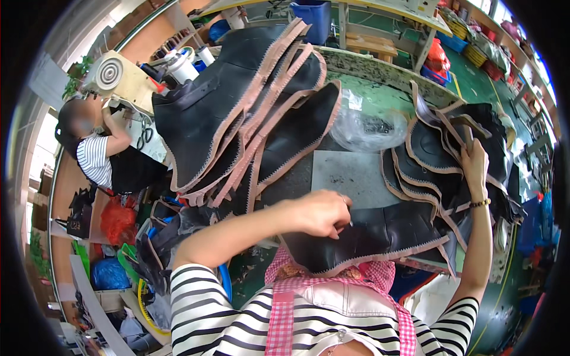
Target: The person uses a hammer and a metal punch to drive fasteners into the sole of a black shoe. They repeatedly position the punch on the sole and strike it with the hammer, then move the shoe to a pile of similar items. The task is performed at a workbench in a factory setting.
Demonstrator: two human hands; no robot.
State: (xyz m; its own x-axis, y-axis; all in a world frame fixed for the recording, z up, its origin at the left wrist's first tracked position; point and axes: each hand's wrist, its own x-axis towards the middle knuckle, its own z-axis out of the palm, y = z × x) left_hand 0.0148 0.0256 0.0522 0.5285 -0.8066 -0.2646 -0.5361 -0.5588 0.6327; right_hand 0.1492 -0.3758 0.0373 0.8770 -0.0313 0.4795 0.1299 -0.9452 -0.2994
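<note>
A black leather piece [380, 232] with pinkish zigzag-cut edging lies across the table in front of me. My left hand [320, 215] is closed just above it; a small tip shows by the fingers, but what they hold is unclear. At the right, my right hand [475, 166] is closed over a pile of similar black pieces [428, 144]. A narrow, light-coloured thing pokes up from its fingers, too indistinct to name. Under the front piece, a grey board [349, 172] is partly covered.
A tall pile of black leather pieces [214, 98] with pink edging stands at the left. Clear plastic wrap [371, 127] lies beyond the board. A person in a striped top [96, 155] works at a machine [116, 76] on the far left. A blue bin [311, 22] stands behind the table.
</note>
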